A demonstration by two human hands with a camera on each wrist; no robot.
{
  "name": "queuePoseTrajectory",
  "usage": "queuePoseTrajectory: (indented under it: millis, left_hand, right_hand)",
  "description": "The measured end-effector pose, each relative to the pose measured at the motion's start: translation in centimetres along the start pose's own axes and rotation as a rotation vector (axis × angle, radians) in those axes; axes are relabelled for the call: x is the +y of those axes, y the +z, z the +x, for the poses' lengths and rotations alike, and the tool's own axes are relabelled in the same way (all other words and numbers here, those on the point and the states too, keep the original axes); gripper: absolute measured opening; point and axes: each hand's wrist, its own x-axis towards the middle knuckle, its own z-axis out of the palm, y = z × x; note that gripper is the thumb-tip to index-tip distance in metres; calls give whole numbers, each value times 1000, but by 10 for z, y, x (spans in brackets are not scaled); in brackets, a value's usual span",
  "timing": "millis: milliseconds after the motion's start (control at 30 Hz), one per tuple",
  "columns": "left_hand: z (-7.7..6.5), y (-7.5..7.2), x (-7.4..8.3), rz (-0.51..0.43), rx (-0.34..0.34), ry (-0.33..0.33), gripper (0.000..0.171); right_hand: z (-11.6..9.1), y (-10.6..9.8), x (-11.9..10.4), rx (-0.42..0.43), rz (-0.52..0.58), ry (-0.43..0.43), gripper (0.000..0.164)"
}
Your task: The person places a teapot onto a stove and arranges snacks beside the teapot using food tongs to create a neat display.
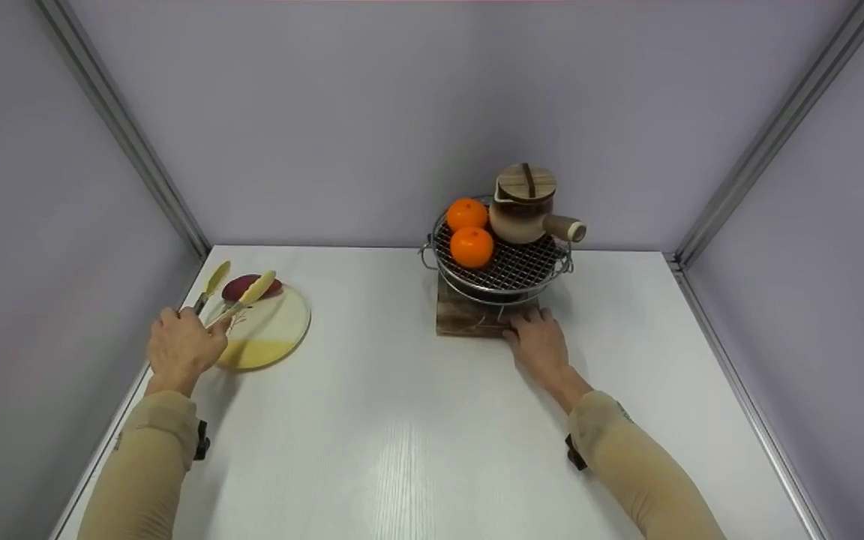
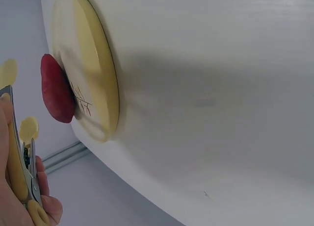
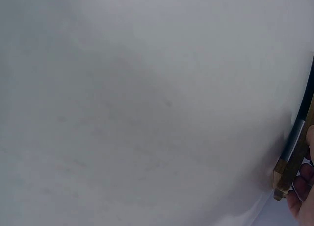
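My left hand [image 1: 186, 343] holds a pair of yellow-tipped tongs [image 1: 258, 288], their arms spread apart. Below the tongs, a dark red sweet potato [image 2: 56, 88] lies at the far side of a round cream and yellow plate [image 1: 263, 352]; in the left wrist view the tongs' tips stand apart from it. At the front right corner of a brown wooden base [image 1: 462, 315], my right hand [image 1: 541, 345] grips the edge, with thumb and fingers on different sides in the right wrist view. A round wire grill [image 1: 514, 270] stands on that base.
Two oranges [image 1: 471, 247] sit on the grill beside a brown and cream teapot [image 1: 518, 221] with a wooden lid and a side handle pointing right. Grey walls [image 1: 372, 135] enclose the white table [image 1: 372, 420] at the back and both sides.
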Motion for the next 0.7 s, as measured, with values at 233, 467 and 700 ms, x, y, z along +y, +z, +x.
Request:
queuePoseTrajectory:
  millis: [233,467,700]
  left_hand:
    - [-1,-2,-18,33,-25,27,71]
    - [4,-1,-29,59,-70,32,72]
    - [8,-5,-33,74,-109,46,70]
  right_hand:
    - [1,3,0,38,8,-22,26]
    - [1,4,0,39,16,-27,27]
    - [0,3,0,37,19,-18,27]
